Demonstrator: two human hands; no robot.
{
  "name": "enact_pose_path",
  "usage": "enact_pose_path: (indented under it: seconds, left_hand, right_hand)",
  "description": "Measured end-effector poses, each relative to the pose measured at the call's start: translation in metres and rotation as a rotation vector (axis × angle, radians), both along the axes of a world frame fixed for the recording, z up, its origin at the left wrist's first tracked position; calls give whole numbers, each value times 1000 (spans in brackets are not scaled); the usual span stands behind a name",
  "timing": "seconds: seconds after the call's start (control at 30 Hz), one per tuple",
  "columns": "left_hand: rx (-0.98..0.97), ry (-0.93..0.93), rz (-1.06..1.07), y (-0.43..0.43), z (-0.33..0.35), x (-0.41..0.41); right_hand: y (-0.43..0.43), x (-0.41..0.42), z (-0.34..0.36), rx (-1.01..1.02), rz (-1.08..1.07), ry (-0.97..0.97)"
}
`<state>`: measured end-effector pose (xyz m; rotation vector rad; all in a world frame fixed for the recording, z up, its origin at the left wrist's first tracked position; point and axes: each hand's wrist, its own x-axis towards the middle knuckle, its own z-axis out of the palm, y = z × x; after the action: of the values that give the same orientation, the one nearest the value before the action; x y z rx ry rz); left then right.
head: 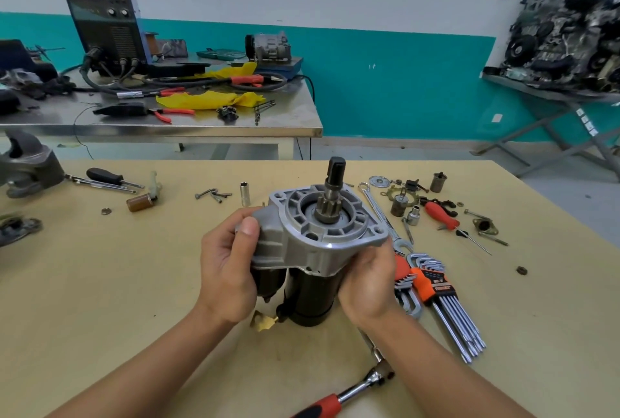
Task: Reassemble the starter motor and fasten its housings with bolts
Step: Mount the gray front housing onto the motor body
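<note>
- A ratchet (362, 384) lies just nearer than the right hand (367, 280), handy for bolting.
- The left hand (231, 270) and the right hand wrap opposite sides of the starter motor (318, 243), holding it upright between them, pinion up, apparently to steady the housings.
- Loose bolts (214, 195) wait beyond the left hand.

The left hand (231, 270) and right hand (367, 280) are bare, as are both forearms (151, 360); the left thumbnail (250, 227) is cut short.

Fingers of the left hand (228, 270) and right hand (367, 280) lie hidden behind the starter motor (322, 236); below it, the ratchet (352, 392) handle is cropped.
</note>
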<state>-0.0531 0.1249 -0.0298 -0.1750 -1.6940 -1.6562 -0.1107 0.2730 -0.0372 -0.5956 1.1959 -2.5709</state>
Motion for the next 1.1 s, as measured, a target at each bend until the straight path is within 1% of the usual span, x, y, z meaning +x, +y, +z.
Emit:
enact_pose_path:
  seconds: [0.07, 0.1, 0.17, 0.2, 0.23, 0.27, 0.37, 0.47, 0.63, 0.73, 0.83, 0.9, 1.03, 1.1]
  left_hand:
    - [-19, -11, -16, -1, 0, -1]
    - [-29, -17, -22, 0, 1, -1]
    - [-44, -29, -38, 0, 2, 0]
    - [-51, -38, -53, 0, 3, 0]
    - [-59, -53, -69, 0, 3, 0]
    - [-65, -66, -82, 0, 4, 0]
    - [-74, -58, -111, -1, 7, -1]
    - [-32, -70, -122, 0, 9, -1]
    - [0, -98, -132, 2, 11, -2]
    - [8, -108, -129, 1, 11, -2]
    - [27, -125, -144, 2, 11, -2]
    - [17, -118, -141, 2, 11, -2]
    - [-33, -144, -145, 0, 11, 0]
    - [-49, -158, -152, -1, 11, 0]
  right_hand:
    - [15, -4, 11, -19, 87, 68]
    - [25, -7, 15, 40, 138, 143]
    - [39, -10, 20, 259, 192, 291]
    - [41, -10, 22, 343, 179, 338]
    - [40, -9, 23, 379, 141, 361]
    - [37, -7, 25, 374, 96, 372]
    - [29, -5, 35, 267, 33, 380]
    - [33, -6, 53, 78, -5, 276]
    - [43, -11, 79, -191, -38, 208]
    - [48, -12, 82, -198, -57, 208]
    - [49, -8, 75, -94, -92, 234]
    - [47, -5, 72, -62, -94, 238]
    - [49, -7, 77, -148, -91, 214]
    - [55, -11, 77, -161, -97, 248]
